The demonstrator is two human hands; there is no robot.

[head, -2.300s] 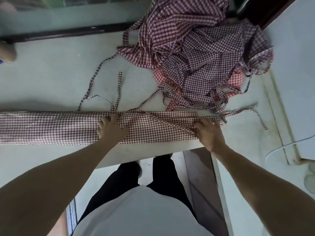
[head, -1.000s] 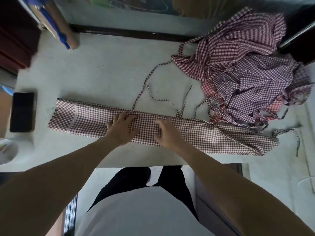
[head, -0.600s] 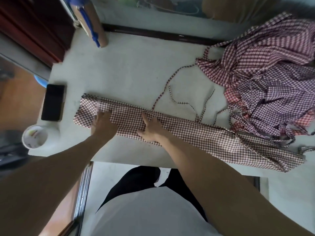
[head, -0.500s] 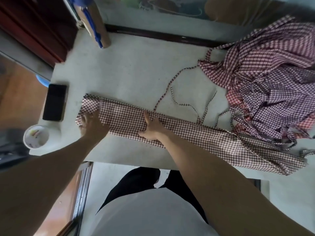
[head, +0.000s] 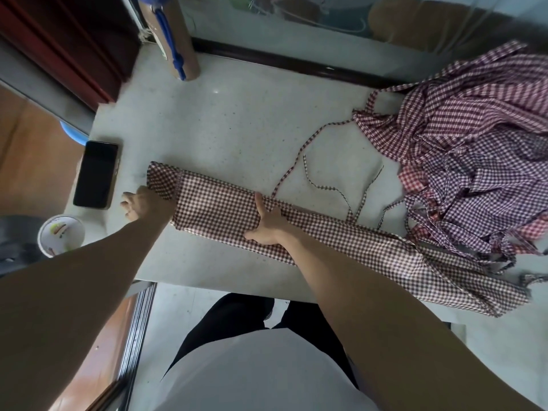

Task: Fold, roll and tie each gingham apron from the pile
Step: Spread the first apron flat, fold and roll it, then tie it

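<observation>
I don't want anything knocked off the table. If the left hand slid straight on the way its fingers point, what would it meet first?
Probably the phone: the left hand, at the folded apron's end, points roughly toward it, though the exact line is unclear.

Maroon-checked apron (head: 326, 232) (black phone (head: 95, 174)) on grey table (head: 225, 129).

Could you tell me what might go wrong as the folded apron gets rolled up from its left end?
1. The left hand holds only the near corner of the turned-over end of the folded apron, so the roll may start crooked.
2. Loose ties trail toward the pile and could snag it.
3. The phone and small bowl beside that hand could be knocked.
</observation>
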